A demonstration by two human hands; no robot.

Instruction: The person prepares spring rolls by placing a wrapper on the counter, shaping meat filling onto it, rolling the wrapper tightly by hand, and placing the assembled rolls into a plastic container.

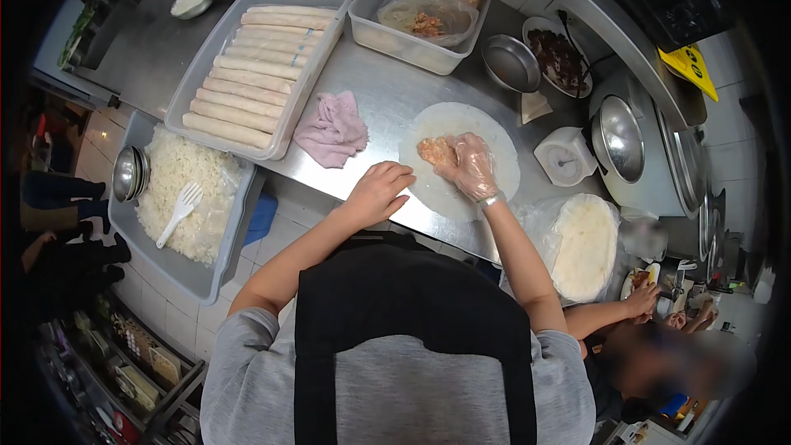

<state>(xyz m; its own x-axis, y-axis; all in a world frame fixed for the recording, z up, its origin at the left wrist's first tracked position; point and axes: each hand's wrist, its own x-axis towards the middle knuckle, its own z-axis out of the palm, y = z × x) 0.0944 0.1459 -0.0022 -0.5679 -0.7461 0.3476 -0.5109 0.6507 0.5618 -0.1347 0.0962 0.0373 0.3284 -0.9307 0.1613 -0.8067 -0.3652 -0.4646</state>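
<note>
A round white wrapper point(498, 177) lies flat on the steel counter in front of me. My right hand point(473, 166), in a clear plastic glove, is on the wrapper with its fingers closed against an orange-brown filling point(434, 151). My bare left hand point(377, 194) rests at the counter's front edge, just left of the wrapper, fingers bent and slightly apart, holding nothing. A crumpled pink cloth point(331, 129) lies to the left. Stacked wrappers point(585, 247) in plastic sit to the right.
A tray of white rolls point(247, 92), a bin of rice point(194, 189) with a white fork, and a tub of bagged filling point(428, 21) surround the work area. A scale point(565, 156) and metal bowl point(511, 63) stand right. Another person's arm point(610, 313) is lower right.
</note>
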